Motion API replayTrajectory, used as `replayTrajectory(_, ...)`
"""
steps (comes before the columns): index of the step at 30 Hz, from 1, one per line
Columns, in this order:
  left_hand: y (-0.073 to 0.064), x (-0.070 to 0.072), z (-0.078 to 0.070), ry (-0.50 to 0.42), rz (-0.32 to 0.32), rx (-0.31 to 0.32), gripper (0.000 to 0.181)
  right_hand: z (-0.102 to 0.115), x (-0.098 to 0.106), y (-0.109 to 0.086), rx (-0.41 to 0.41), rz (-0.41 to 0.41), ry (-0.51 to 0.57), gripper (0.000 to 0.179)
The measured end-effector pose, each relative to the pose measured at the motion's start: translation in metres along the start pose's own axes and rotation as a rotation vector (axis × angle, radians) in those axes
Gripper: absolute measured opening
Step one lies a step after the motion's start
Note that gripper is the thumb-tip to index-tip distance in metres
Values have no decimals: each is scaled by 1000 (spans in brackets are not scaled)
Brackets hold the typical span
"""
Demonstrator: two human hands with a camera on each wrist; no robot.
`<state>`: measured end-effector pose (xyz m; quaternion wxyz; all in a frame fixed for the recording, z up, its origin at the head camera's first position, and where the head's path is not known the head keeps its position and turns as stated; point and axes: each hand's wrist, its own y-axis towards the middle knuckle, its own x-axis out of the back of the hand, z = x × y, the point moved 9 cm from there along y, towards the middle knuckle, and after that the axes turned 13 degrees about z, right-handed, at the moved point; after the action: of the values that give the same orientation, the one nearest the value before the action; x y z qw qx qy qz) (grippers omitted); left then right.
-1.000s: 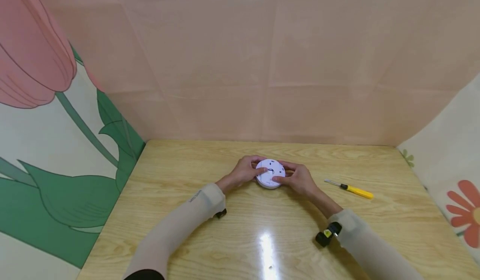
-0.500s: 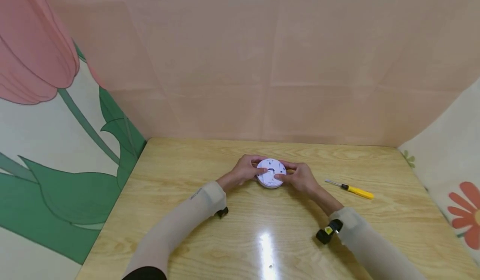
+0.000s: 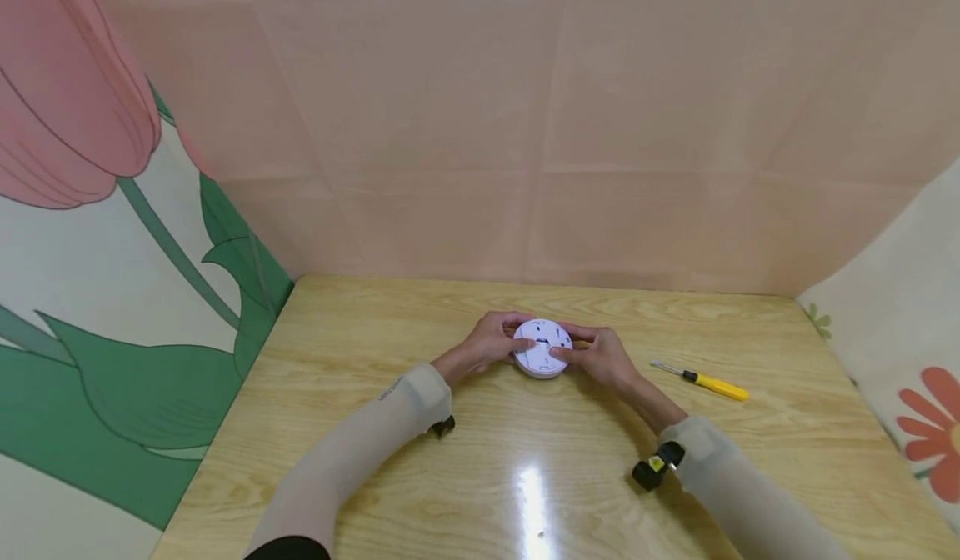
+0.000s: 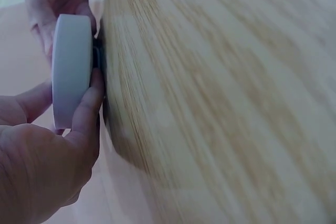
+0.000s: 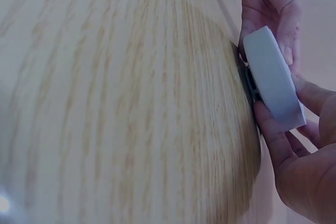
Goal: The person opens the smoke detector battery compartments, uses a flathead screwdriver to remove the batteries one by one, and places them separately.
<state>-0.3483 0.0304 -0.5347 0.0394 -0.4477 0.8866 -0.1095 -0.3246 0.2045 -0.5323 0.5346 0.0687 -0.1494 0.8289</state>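
Both hands hold a round white smoke detector (image 3: 542, 364) near the far middle of the table, its slotted plate facing up. On its left side, my left hand (image 3: 487, 340) grips the rim with the thumb lying over the plate. Opposite it, my right hand (image 3: 602, 355) pinches the right side, thumb on top and fingers at the edge. In the left wrist view, the smooth white side wall (image 4: 72, 72) shows, with a dark part under it close to the tabletop. The right wrist view shows the same wall (image 5: 270, 77) tilted, with fingers beneath it.
A yellow-handled screwdriver (image 3: 708, 382) lies on the wooden table (image 3: 420, 493) to the right of the right hand. A plain pinkish backdrop (image 3: 420, 127) rises behind the table's far edge. Printed flower panels stand at the left and right.
The slots on the plate have shifted a little clockwise, and the right thumb has slid slightly to the right and up. Both hands keep their hold in nearly the same place.
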Motion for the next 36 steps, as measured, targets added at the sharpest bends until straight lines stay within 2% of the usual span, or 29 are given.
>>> replayTrajectory(5,-2,0,-1,14,19,-2,44,2,0,-1,12,-5,-41,59)
replayTrajectory(14,-4,-2,3,-35,88,5,44,6,-3,-1,31,9,-131,60)
replayTrajectory(24,-12,-2,0,-66,163,5,51,7,-8,-3,18,31,-79,65)
replayTrajectory(28,-16,-1,-4,9,214,-45,67,8,-9,-3,27,45,-71,65)
replayTrajectory(31,-18,0,-7,130,239,-82,83,9,-7,-4,49,45,-83,65)
replayTrajectory(36,-18,-3,-7,279,267,-91,102,14,-1,-8,73,12,-129,64)
